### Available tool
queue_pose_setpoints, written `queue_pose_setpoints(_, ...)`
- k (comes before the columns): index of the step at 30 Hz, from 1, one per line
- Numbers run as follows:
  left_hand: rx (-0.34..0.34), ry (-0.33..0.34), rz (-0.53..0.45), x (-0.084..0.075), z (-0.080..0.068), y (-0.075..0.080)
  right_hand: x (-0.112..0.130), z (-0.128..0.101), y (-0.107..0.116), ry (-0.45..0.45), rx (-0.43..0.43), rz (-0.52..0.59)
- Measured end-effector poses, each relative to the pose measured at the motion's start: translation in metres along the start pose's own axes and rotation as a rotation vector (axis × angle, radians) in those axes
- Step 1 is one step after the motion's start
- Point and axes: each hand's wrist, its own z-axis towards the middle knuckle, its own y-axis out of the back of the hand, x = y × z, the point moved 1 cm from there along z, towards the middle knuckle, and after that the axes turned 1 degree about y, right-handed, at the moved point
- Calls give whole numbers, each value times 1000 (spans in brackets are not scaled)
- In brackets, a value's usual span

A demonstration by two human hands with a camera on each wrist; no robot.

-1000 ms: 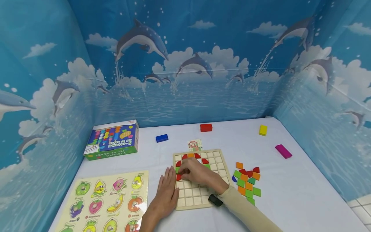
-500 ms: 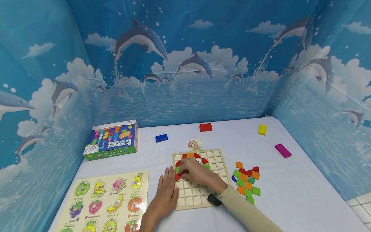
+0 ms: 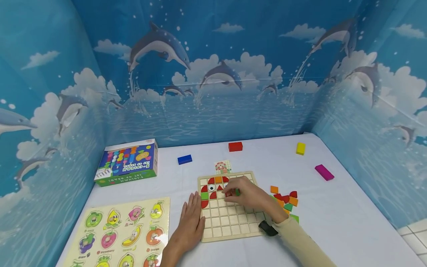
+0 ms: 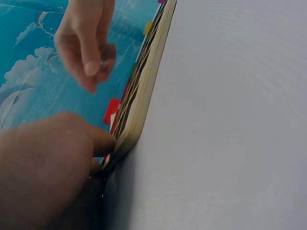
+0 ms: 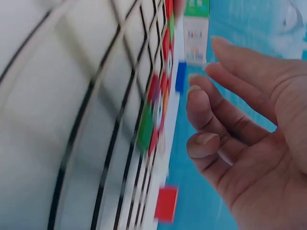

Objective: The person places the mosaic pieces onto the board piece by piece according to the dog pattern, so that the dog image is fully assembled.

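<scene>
A wooden grid board [image 3: 223, 231] lies on the white table, with coloured pieces in its upper cells. Among them are a green square [image 3: 204, 195], a red quarter-round piece [image 3: 204, 204] below it, an orange square [image 3: 218, 180] and a round eye piece [image 3: 211, 188]. My left hand [image 3: 189, 226] rests beside the board's left edge, fingers extended and touching it. Over the board's upper right part is my right hand [image 3: 245, 193], hiding some pieces there. In the right wrist view, this hand [image 5: 254, 120] has loosely bent fingers with nothing between them.
Loose pieces [image 3: 293, 201] lie right of the board, partly behind the right forearm. A small pattern card [image 3: 223, 167] sits beyond the board. At left are a fruit puzzle [image 3: 128, 222] and a box [image 3: 128, 162]. Blocks, including a red block [image 3: 235, 147], line the back.
My right hand has left the red quarter-round piece at the board's left side and moved right, uncovering the eye piece and other red pieces. The left hand stays at the edge.
</scene>
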Motion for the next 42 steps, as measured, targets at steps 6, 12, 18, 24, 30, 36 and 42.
queue_pose_setpoints(6,-19,-22,-24,0,-1,0,-28,-34,35,-77,-40,59)
queue_pose_setpoints(12,-47,-44,-49,5,-1,-5,-59,-73,65,-217,-39,89)
queue_pose_setpoints(18,-77,-77,-62,8,-1,-7,-82,-105,82,-342,-53,56)
queue_pose_setpoints(24,-62,-64,-51,5,-1,-5,-98,-124,87,-408,-70,41)
queue_pose_setpoints(30,-42,-44,-67,4,-2,-4,-102,-128,84,-401,-51,37)
queue_pose_setpoints(36,-51,-69,-70,4,-5,-4,-94,-124,84,-408,-28,42)
queue_pose_setpoints(42,-44,-59,-76,0,-3,0,-88,-120,84,-450,-12,27)
